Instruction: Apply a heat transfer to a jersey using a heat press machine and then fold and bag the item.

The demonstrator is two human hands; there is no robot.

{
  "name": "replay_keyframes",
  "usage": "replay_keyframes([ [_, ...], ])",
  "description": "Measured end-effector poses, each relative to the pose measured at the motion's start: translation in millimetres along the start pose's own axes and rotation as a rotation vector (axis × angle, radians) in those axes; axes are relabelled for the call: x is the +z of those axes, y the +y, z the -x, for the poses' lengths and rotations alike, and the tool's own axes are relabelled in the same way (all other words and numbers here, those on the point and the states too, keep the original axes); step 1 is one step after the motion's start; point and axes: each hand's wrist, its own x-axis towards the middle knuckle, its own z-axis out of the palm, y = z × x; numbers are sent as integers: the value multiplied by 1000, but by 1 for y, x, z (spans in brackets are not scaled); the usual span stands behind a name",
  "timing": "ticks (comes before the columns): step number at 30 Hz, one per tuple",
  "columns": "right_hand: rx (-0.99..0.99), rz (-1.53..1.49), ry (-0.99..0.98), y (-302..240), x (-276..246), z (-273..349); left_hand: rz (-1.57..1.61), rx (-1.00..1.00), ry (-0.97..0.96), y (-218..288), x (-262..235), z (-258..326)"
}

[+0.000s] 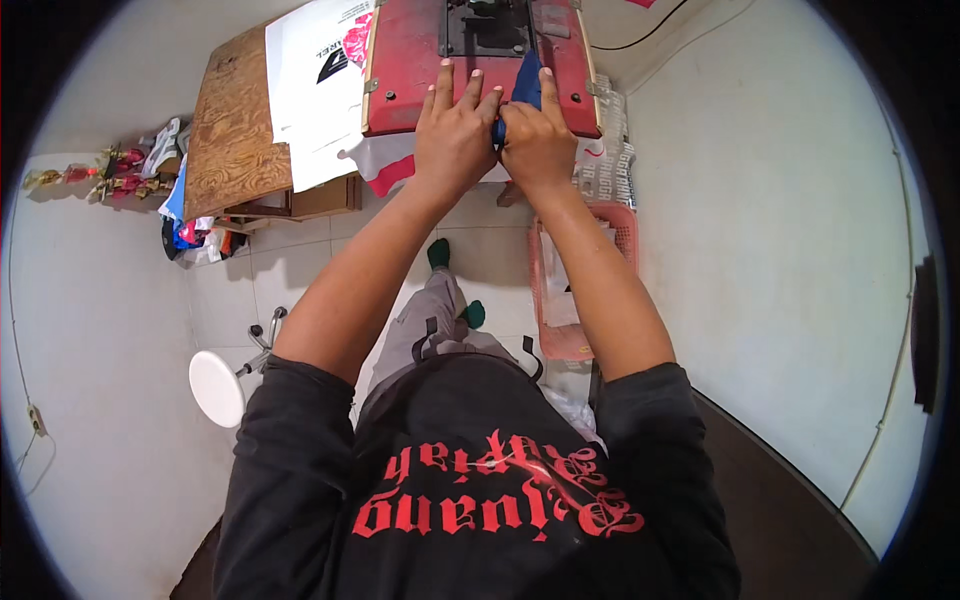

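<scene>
A red flat panel with a pale frame [400, 85] lies at the top of the head view, a black rectangular area [488, 32] set in its middle. My left hand [452, 140] rests on the panel's near edge, its fingers spread and stretched out. Close beside it, my right hand [540, 148] grips a dark blue flat piece [526, 84], one finger laid along it. The piece stands up between my fingers against the red surface, and a bit of it shows below my thumb; whether it is cloth or stiff I cannot tell. White and pink sheeting [390, 176] hangs under the panel's near edge.
A worn wooden table [235, 110] with white printed sheets [308, 95] stands to the left. Below my right forearm is a pink plastic basket [570, 343]. A white round stool [216, 388] and a heap of coloured bags [198, 240] are on the left.
</scene>
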Motion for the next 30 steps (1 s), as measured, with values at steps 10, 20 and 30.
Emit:
replay_keyframes([
  [10,126,-224,-155,-6,-21,4,164,-17,32,0,-12,3],
  [20,-29,-66,-947,-13,-50,-52,541,-16,82,-20,-23,18],
  [30,1283,-1880,54,21,-28,18,1733,-738,-571,-44,-21,75],
])
